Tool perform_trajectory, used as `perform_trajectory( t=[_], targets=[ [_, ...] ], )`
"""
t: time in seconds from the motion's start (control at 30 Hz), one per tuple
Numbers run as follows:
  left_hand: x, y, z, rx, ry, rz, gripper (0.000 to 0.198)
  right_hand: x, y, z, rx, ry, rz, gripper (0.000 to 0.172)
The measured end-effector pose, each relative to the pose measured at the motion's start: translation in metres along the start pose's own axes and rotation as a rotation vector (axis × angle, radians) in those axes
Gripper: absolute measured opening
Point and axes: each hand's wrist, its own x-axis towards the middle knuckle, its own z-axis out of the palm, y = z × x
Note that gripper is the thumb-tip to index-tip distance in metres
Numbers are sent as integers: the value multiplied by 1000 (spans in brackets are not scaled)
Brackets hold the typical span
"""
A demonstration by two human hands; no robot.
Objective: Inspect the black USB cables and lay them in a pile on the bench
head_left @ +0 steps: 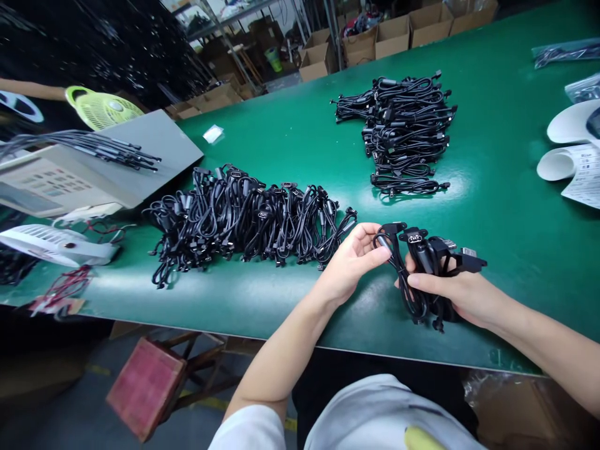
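Note:
In the head view, my right hand point(462, 290) is closed round several coiled black cables point(434, 262), whose USB plugs and sockets stick out at the top. My left hand point(359, 253) pinches one more coiled black cable point(396, 253) between thumb and fingers, right beside that bunch. Left of my hands lies a long heap of coiled black cables point(253, 215) on the green table point(281, 300). Farther back to the right, another pile of bundled cables point(407, 128) is laid in rows.
A grey machine point(154, 150) with cables on top stands at the left, near a white fan point(59, 244) and a green fan point(110, 106). Papers point(585, 169) lie at the right edge. A red stool point(147, 384) stands below; cardboard boxes point(394, 34) line the far side.

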Motion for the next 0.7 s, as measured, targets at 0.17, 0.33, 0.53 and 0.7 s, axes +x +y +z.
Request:
perform_trajectory(
  t=[0.17, 0.33, 0.53, 0.7],
  targets=[
    [3, -2, -2, 4, 46, -6, 41, 1, -1, 1, 22, -3, 18, 32],
    [3, 0, -6, -27, 23, -4, 44, 0, -1, 3, 39, 2, 24, 33],
    [2, 2, -4, -5, -21, 13, 40, 2, -1, 3, 61, -31, 14, 31],
    [2, -3, -2, -26, -48, 5, 37, 5, -3, 5, 89, -22, -14, 29]
  ],
)
